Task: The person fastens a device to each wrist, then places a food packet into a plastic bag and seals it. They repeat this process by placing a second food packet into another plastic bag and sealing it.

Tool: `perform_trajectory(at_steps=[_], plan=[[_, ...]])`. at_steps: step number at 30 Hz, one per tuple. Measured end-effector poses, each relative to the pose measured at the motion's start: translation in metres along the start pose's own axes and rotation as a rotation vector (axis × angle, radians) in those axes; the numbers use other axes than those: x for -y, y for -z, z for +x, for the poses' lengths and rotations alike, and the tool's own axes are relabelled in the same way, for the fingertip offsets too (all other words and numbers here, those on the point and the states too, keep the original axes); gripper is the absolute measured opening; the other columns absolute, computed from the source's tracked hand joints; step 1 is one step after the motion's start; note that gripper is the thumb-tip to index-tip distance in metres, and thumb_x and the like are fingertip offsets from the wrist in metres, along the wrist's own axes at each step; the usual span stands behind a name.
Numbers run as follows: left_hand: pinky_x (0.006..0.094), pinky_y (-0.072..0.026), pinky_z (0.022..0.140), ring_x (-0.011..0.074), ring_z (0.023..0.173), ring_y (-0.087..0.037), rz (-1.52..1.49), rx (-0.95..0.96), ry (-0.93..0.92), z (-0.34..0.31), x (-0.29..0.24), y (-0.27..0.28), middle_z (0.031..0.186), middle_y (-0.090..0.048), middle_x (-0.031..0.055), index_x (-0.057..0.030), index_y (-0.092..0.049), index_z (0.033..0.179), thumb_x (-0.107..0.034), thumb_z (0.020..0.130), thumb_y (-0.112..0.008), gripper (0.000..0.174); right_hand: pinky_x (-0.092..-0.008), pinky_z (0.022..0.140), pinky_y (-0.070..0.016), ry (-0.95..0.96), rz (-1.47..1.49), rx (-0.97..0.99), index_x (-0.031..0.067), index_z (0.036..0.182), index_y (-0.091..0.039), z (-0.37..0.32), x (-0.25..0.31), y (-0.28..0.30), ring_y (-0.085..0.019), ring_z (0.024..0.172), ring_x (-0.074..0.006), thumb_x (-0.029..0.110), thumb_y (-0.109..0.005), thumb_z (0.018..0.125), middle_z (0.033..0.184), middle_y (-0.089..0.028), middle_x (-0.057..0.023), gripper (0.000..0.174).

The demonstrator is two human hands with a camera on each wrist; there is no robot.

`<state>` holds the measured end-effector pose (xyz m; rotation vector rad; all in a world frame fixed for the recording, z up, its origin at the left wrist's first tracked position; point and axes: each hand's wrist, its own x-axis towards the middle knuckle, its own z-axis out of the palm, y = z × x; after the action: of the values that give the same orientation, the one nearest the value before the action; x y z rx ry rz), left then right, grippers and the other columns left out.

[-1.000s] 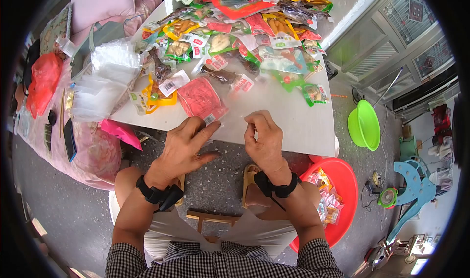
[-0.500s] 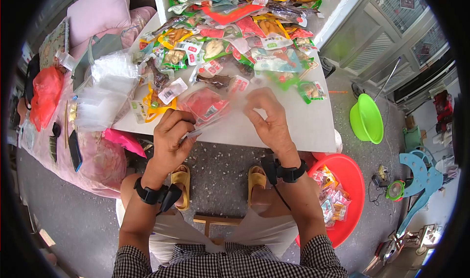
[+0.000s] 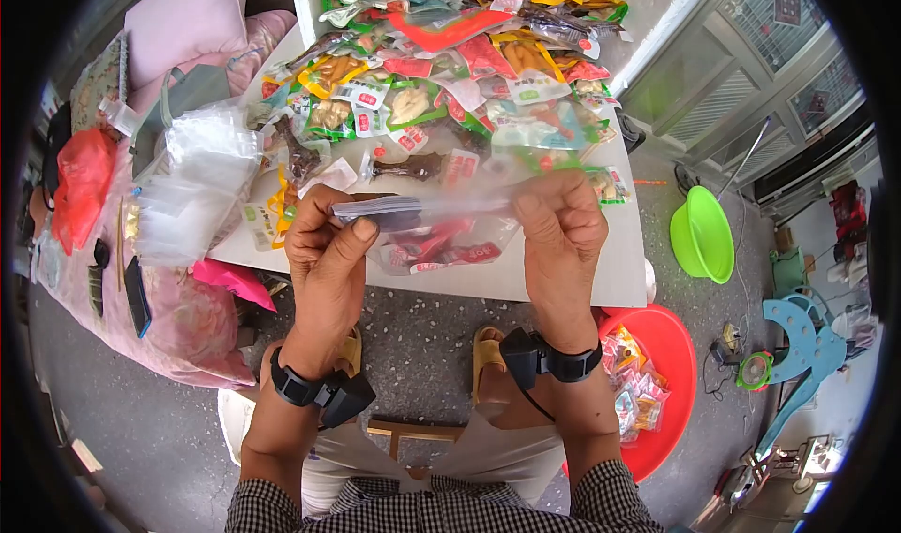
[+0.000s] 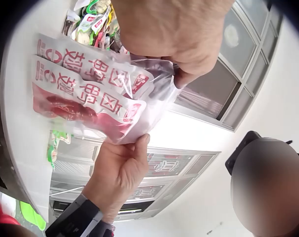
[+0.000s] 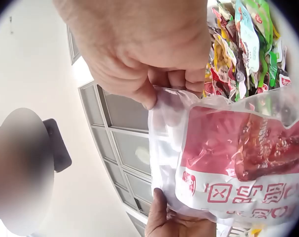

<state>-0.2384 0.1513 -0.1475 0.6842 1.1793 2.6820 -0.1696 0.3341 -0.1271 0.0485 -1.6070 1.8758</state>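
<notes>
Both hands pinch the top edge of a clear plastic bag, held up over the table's front edge. Inside it lie pink-and-white printed food packets with reddish-brown meat showing through a window. My left hand grips one end, thumb on top. By its thumb, a layered whitish edge shows. At the other end, my right hand pinches the film between thumb and curled fingers. From the right wrist view, the bag's top edge is stretched between right hand and left thumb. Just beyond lies a dark vacuum-packed meat piece.
Piled food packets cover the back of the white table. Left of them lie stacked clear bags. A red basin with small packets stands at lower right, a green basin farther out.
The pink packet, lying on the table a second ago, is now up in the clear bag. The left hand took hold first; the right hand swung out, then came in and pinched the bag's other end.
</notes>
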Motion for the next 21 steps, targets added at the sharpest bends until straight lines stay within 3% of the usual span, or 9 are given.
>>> perform_trajectory(at_steps=[3,10,13,21], plan=[[0.0236,-0.0443,0.08,0.0088,0.083,-0.057,-0.071,0.001,-0.028,0.003,0.005,-0.004,0.09,-0.062,0.0034,-0.0033,-0.054,0.092,-0.002,0.081,-0.065,0.015,-0.0179,0.063,-0.04,-0.01,0.006,-0.049,0.0027,0.087,-0.055,0.001,0.003,-0.001,-0.052,0.068,-0.0037,0.003,-0.064,0.083,0.077,-0.059,0.0008,0.01],[0.0251,-0.0467,0.081,0.0102,0.084,-0.06,-0.155,-0.162,0.122,0.011,0.03,-0.002,0.094,-0.064,0.0042,-0.0021,-0.057,0.102,-0.001,0.081,-0.064,0.022,-0.0194,0.063,-0.0412,-0.125,0.118,-0.152,0.0032,0.088,-0.056,0.012,-0.027,0.005,-0.052,0.068,-0.0044,-0.001,-0.062,0.081,0.077,-0.059,0.0012,0.01],[0.0256,-0.047,0.081,0.0109,0.085,-0.06,-0.157,-0.129,0.136,0.017,0.037,0.001,0.096,-0.065,0.0056,-0.0005,-0.059,0.103,0.0,0.081,-0.064,0.023,-0.0204,0.064,-0.0426,-0.145,0.156,-0.168,0.003,0.088,-0.056,0.015,-0.032,0.005,-0.053,0.068,-0.0055,-0.001,-0.062,0.081,0.078,-0.059,0.0,0.01],[0.0245,-0.0482,0.075,0.012,0.077,-0.062,-0.177,-0.18,0.177,0.021,0.04,0.009,0.085,-0.068,0.0077,0.0,-0.066,0.09,0.0,0.08,-0.066,0.01,-0.0232,0.067,-0.0466,-0.154,0.218,-0.153,0.0022,0.092,-0.057,0.017,-0.035,0.006,-0.057,0.071,-0.0088,-0.002,-0.062,0.08,0.081,-0.061,-0.0025,0.014]])
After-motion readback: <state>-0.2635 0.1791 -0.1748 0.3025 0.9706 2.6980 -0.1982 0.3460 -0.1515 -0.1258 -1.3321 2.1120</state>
